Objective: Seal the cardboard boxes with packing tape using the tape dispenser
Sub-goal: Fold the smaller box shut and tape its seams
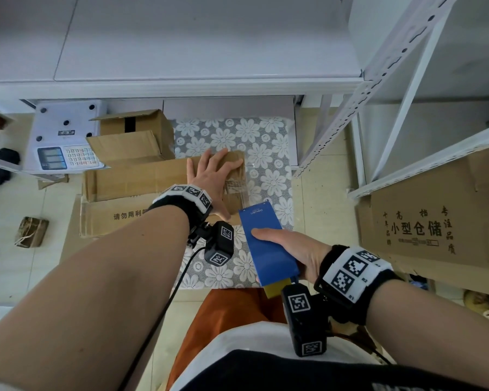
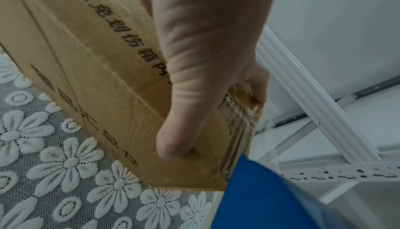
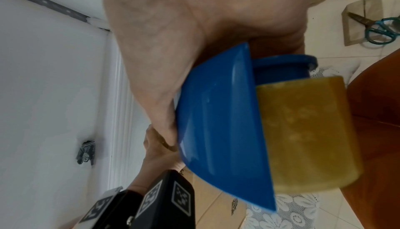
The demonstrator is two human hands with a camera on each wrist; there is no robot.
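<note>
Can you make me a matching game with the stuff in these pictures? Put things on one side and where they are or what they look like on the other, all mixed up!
Things:
1. tape dispenser
2. roll of tape
3. cardboard box
4. scissors

Clues:
A. on the floor, with teal handles
B. blue, held in the right hand
C. yellowish, sitting in the dispenser
D. brown, under the left hand

Pairs: 1-B, 2-C, 3-D, 4-A
</note>
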